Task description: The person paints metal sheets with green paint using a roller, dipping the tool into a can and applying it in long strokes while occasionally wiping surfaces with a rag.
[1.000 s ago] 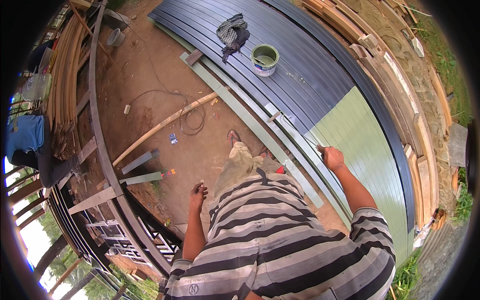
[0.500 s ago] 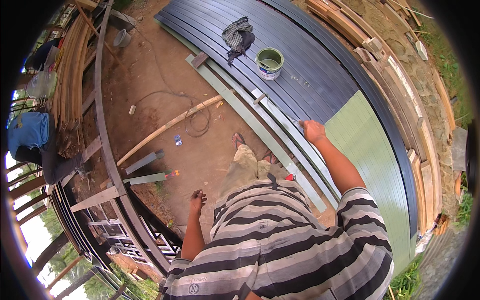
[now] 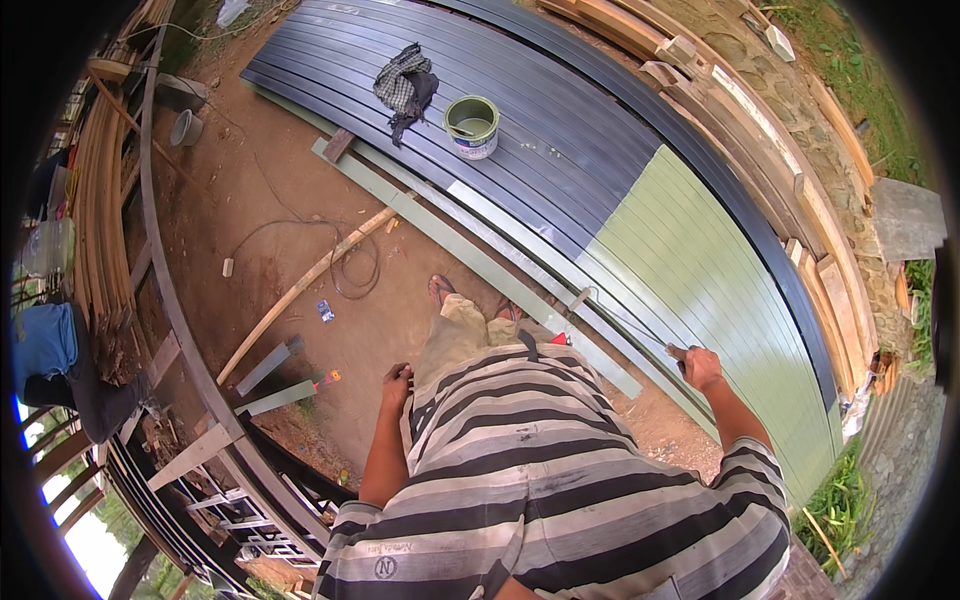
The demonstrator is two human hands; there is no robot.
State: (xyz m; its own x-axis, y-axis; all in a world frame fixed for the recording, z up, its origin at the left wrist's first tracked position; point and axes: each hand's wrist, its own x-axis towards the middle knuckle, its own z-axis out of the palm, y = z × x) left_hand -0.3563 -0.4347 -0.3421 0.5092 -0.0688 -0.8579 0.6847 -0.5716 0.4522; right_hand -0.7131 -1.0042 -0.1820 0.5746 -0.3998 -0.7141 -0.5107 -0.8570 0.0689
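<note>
My right hand (image 3: 700, 367) is wrapped round the handle of a small paint roller (image 3: 580, 299). Its thin frame stretches up and left from my fist, with the roller head on a long narrow strip (image 3: 545, 255) along the near side of the panels. The strip is partly coated in wet-looking pale green. Next to it lie dark ribbed panels (image 3: 560, 190) and a light green stretch of panels (image 3: 690, 230). My left hand (image 3: 397, 380) hangs by my side, fingers curled, with nothing visible in it. An open paint pail (image 3: 471, 128) with green paint stands on the dark panels.
A checkered cloth (image 3: 405, 88) lies beside the pail. A separate green plank (image 3: 440, 235) runs along the near side. On the dirt are a bent wooden pole (image 3: 300, 290), a cable and a red-handled brush (image 3: 328, 379). Another person in blue (image 3: 45, 340) is at far left.
My right hand has drawn the roller toward me and to the right along the strip. The left hand's fingers look more curled. The whole view has shifted left.
</note>
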